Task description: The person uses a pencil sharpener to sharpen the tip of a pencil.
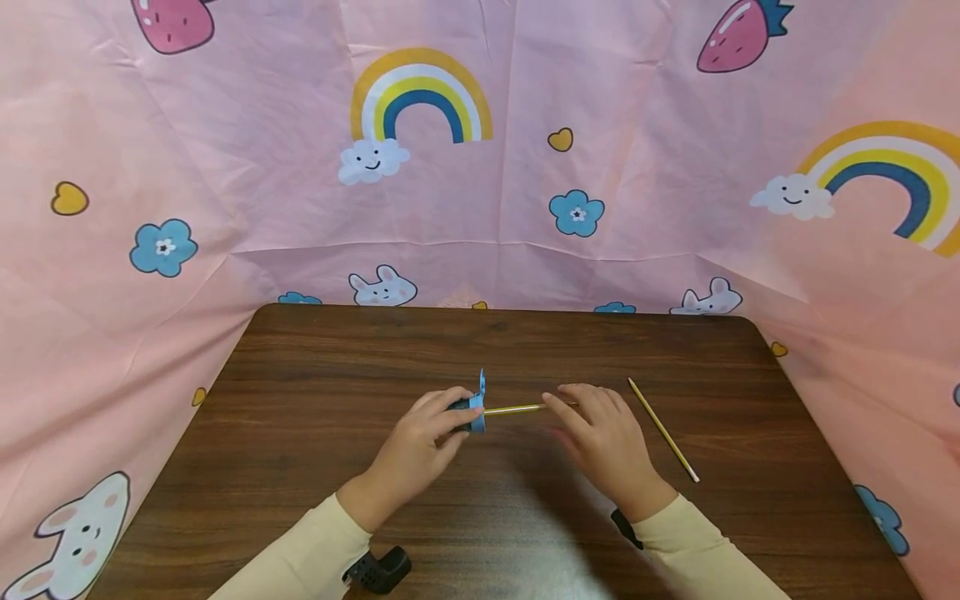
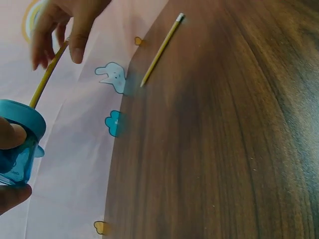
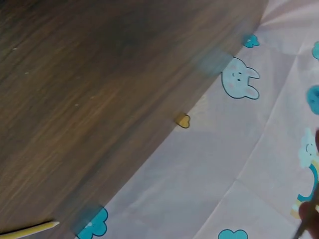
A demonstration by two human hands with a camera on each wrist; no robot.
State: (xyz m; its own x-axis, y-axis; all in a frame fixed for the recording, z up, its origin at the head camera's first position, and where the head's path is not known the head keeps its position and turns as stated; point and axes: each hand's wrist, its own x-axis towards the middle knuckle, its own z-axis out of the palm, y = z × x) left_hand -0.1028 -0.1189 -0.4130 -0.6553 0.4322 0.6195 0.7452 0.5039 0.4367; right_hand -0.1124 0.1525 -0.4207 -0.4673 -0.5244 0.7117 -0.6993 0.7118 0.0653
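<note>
My left hand (image 1: 420,433) grips a small blue pencil sharpener (image 1: 477,423) with a see-through body, its flip lid (image 1: 482,383) standing up. A yellow-striped pencil (image 1: 513,409) sticks out of the sharpener's mouth towards the right. At the pencil's far end, my right hand (image 1: 603,433) has it between thumb and fingers; the thumb is blurred. In the left wrist view the sharpener (image 2: 22,142) sits between left thumb and finger, and the right fingers surround the pencil's (image 2: 47,79) end. Only a sliver of the right fingers (image 3: 310,214) shows in the right wrist view.
A second yellow pencil (image 1: 663,429) lies on the dark wooden table (image 1: 315,350), right of my right hand, its white end nearer me. Pink patterned cloth (image 1: 285,167) hangs behind the table and along its sides. Each wrist wears a black device (image 1: 381,570).
</note>
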